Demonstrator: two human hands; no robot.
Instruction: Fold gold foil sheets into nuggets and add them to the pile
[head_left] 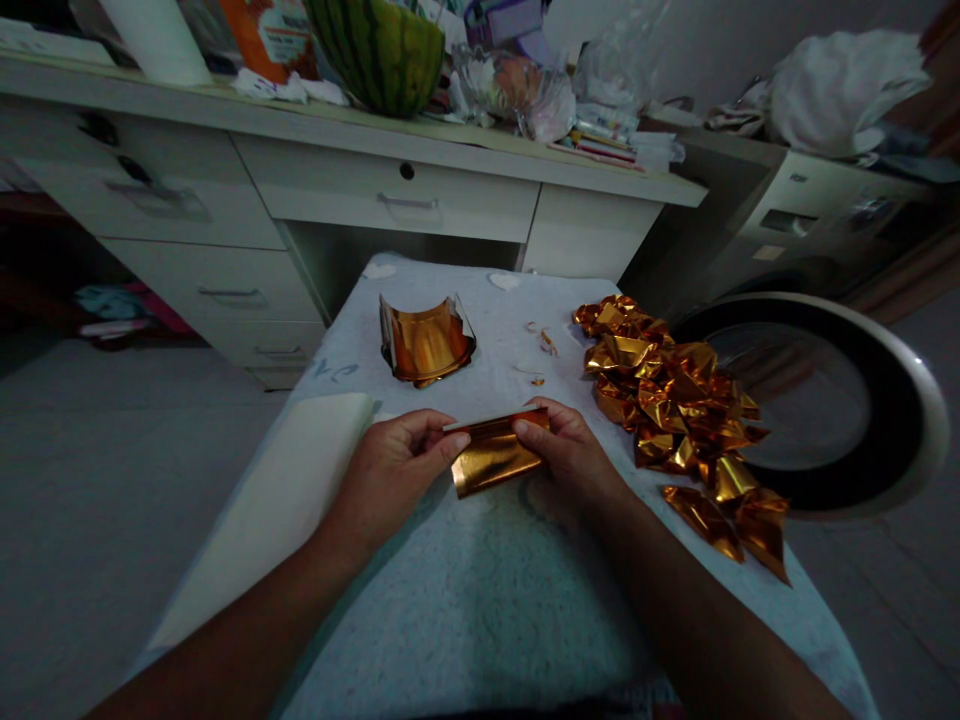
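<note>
Pale cloth (pixel 555 600) covers the bench (pixel 487 560), and beyond its far edge stands a white drawer unit (pixel 337 185) with a cut watermelon (pixel 382 60) on top. A washing machine (pixel 795 200) stands past the far right corner, its round door (pixel 806 400) open beside the bench's right edge.

Over the middle of the bench, the left hand (pixel 397 470) and right hand (pixel 574 455) hold a folded gold foil (pixel 496 468) between them. The fingers of the left hand pinch its left end, thumb on the front; those of the right pinch its upper right part, thumb also on the front. A pale strip shows along the foil's top edge.

Toward the far left corner sits a curved stack of gold sheets (pixel 429 345), its ends turned up. Small gold scraps (pixel 547 342) lie between that stack and a long heap of shaped foil pieces (pixel 675 390), which runs down the right edge. White paper (pixel 277 500) lies along the left edge, near the left hand.
</note>
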